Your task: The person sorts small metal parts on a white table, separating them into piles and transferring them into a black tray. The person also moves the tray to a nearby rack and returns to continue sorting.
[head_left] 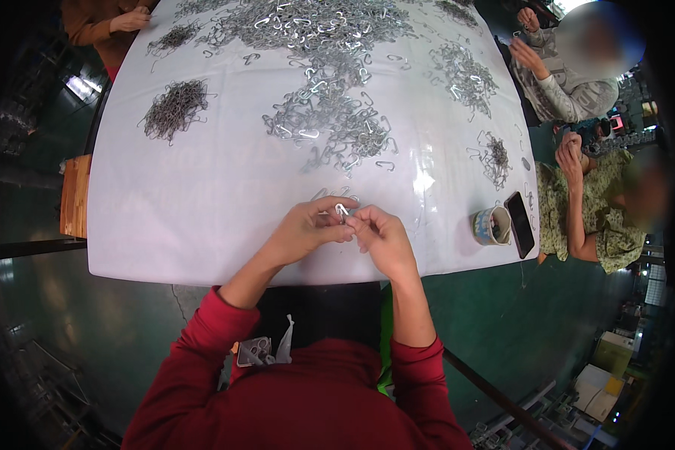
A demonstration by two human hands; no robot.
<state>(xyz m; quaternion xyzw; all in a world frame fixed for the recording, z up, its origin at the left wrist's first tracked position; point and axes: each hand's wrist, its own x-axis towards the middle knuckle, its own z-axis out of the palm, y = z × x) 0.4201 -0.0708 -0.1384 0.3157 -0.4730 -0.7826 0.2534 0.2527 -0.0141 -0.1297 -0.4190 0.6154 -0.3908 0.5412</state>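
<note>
A small shiny metal snap hook (342,211) sits between my two hands, just above the table's near edge. The fingers and thumb of my left hand (301,231) are closed around it. Beside it, my right hand (386,238) is pinched shut, its fingertips against the hook's right side. Whatever is inside that pinch is hidden by the fingers. Right beyond my hands lie several loose hooks (345,193). Farther off, a trail of metal hooks (330,124) runs back into a large heap (315,22).
Bent wire pieces form a pile (176,111) at left on the white-covered table (165,225). Small metal parts (495,159) lie at right. Near the right edge are a cup (492,226) and a black phone (519,225). Co-workers' hands (570,161) show along the sides.
</note>
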